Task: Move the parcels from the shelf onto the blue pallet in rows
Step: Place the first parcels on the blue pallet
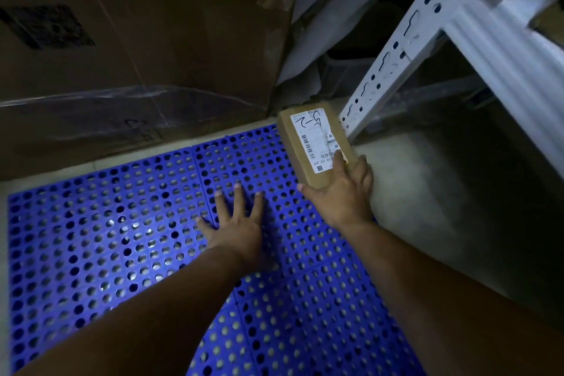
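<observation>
1. The parcel (316,147), a brown carton, lies label-side up at the far right corner of the blue pallet (106,238), just beyond the right hand (341,192).
2. Its long axis runs away from the person. The near end is in the right hand and the far end leans slightly towards the left-hand side.
3. The white label (308,125) reads upside down from here, with the handwritten mark at the far end.
4. The right hand grasps the near end, with the index finger (337,162) laid on the label, the thumb at the left near corner and the other fingers wrapped round the right edge.
5. Whether the parcel rests on the pallet or hangs just above it cannot be told.
6. The left hand (235,223) grasps nothing. It lies flat on the pallet with fingers spread, left of the right hand and nearer the person than the parcel.
7. Beyond the left hand stands a large cardboard box (152,40).
8. Right of the parcel rises a white slotted shelf upright (396,61), and grey floor (427,192) lies right of the right hand.
</observation>
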